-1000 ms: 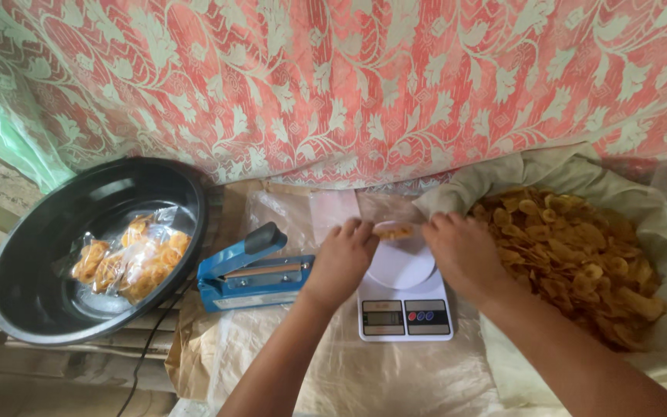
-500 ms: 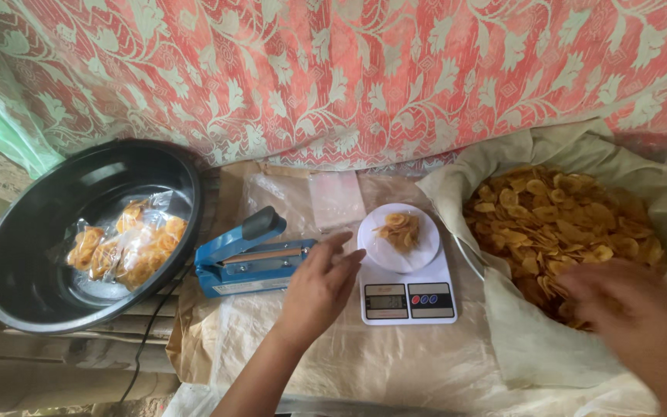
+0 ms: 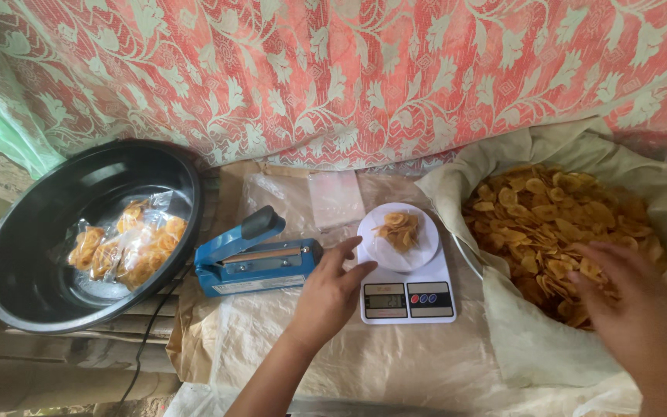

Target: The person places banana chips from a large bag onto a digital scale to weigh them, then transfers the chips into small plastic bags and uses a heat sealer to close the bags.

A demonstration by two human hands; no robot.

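The left hand [image 3: 327, 297] hovered just beside the left edge of a white digital kitchen scale [image 3: 408, 289], its fingers [image 3: 339, 253] spread apart and holding nothing, the tips pointing toward the scale's round white weighing plate [image 3: 397, 239]. A small heap of golden chips [image 3: 397, 229] lay on the middle of that plate. The right hand [image 3: 633, 305] reached into the big pile of fried chips [image 3: 550, 220] at the right, which sat in a basin lined with pale cloth [image 3: 534, 347]; its fingers were loosely parted and lay on the chips, though whether they had any gripped could not be told.

Left of the scale and just beside the left hand stood a blue bag sealer [image 3: 252, 257], its arm raised at a slant. Behind the scale lay a stack of clear plastic bags [image 3: 335, 197]. Farther left, a black round basin [image 3: 32, 255] held a few sealed packets of chips [image 3: 125, 245]. All of it rested on a worktop covered with a pale woven sheet [image 3: 333, 363], and a red cloth with a pale leaf pattern [image 3: 349, 69] hung behind.
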